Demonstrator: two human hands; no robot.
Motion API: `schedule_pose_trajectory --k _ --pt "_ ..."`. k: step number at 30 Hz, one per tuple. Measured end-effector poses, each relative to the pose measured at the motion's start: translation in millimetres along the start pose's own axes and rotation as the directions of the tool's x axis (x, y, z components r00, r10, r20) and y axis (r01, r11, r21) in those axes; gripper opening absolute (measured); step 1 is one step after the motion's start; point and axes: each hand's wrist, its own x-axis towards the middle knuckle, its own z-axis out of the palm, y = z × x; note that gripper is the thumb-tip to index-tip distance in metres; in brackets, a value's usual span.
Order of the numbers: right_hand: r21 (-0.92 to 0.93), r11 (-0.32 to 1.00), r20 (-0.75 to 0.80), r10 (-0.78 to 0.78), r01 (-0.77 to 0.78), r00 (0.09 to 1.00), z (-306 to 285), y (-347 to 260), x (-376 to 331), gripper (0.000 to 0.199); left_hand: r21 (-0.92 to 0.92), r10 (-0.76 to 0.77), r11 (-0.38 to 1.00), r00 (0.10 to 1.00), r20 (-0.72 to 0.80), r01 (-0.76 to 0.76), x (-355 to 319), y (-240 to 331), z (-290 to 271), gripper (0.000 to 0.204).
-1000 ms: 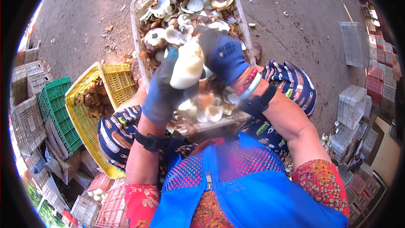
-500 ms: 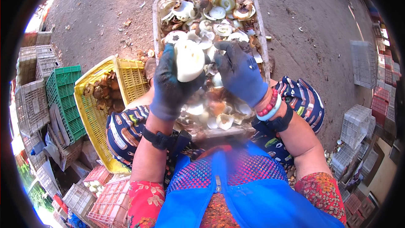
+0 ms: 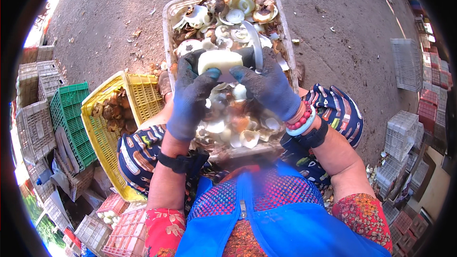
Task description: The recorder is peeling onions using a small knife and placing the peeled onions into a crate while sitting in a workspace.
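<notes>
A peeled, pale white onion (image 3: 220, 60) is held over a tub (image 3: 167, 28) of peelings, its smooth side turned up. My left hand (image 3: 193, 85), in a dark, soiled blue glove, closes round its left end, thumb against its near side. My right hand (image 3: 271, 83), gloved alike, is closed on a knife whose curved grey blade (image 3: 257, 47) sticks up past the fingers. Its handle is hidden in the glove. The right thumb touches the onion's lower right edge. White and brown onion peelings (image 3: 235, 16) fill the tub between my knees.
A yellow crate (image 3: 102, 135) of brown-skinned onions (image 3: 114, 112) tilts beside my left leg. Green crates (image 3: 71, 119) and pale crates stack farther left. Red crates (image 3: 126, 233) with peeled onions stand at lower left. More crates (image 3: 402, 135) line the right side. Scraps dot the ground.
The onion has turned from upright to lying crosswise between both hands. My right hand has moved in against it, and the curved blade now shows. The view has shifted slightly.
</notes>
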Motion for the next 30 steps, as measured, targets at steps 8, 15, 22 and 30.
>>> schedule_pose_trajectory --k 8,15,22,30 --pt "-0.398 0.837 0.051 -0.387 0.374 0.921 -2.1 5.1 4.5 0.038 0.071 0.053 0.996 0.998 0.035 -0.055 -0.6 4.6 5.3 0.051" --pt "-0.346 0.868 0.002 -0.379 0.356 0.925 23.8 30.6 -7.0 0.045 0.27 0.308 0.921 0.949 -0.061 -0.282 -1.7 0.3 7.6 0.05" --pt "-0.389 0.899 0.081 0.252 -0.203 0.964 24.2 17.2 -23.8 0.039 0.217 0.282 0.947 0.936 -0.21 -0.237 7.9 10.0 -12.2 0.046" --pt "0.002 1.0 0.224 -0.007 0.006 0.974 -6.6 -12.8 11.1 0.047 0.072 0.081 0.994 0.996 0.027 -0.082 -5.0 9.0 -0.1 0.054"
